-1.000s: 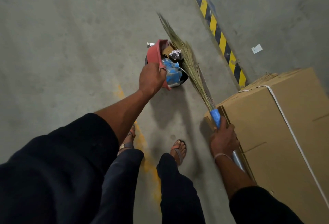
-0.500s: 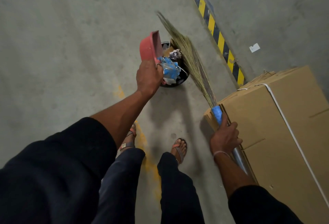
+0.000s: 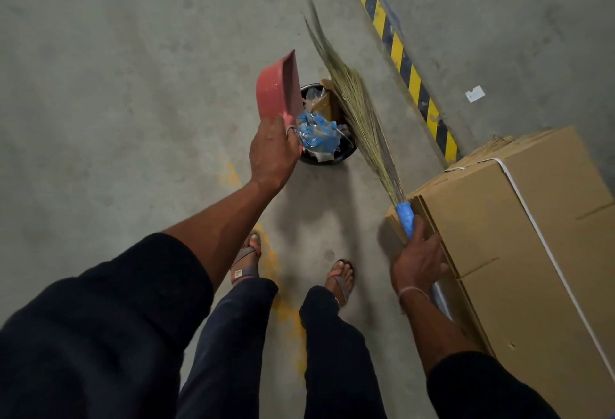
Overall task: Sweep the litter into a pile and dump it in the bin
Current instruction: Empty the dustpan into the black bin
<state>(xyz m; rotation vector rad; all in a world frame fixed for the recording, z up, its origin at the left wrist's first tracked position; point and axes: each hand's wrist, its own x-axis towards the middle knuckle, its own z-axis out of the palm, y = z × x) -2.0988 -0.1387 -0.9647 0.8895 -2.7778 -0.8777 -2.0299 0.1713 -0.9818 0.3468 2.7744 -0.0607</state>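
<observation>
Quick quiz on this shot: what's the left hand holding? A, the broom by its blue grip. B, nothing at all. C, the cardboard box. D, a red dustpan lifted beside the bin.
D: the left hand grips the handle of the red dustpan, which is raised and tilted beside the black bin, while the right hand holds the broom.

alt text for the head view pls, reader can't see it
Seen from above, the left hand holds a red dustpan tipped over a black bin full of litter, while the right hand grips a grass broom beside a cardboard box.
</observation>
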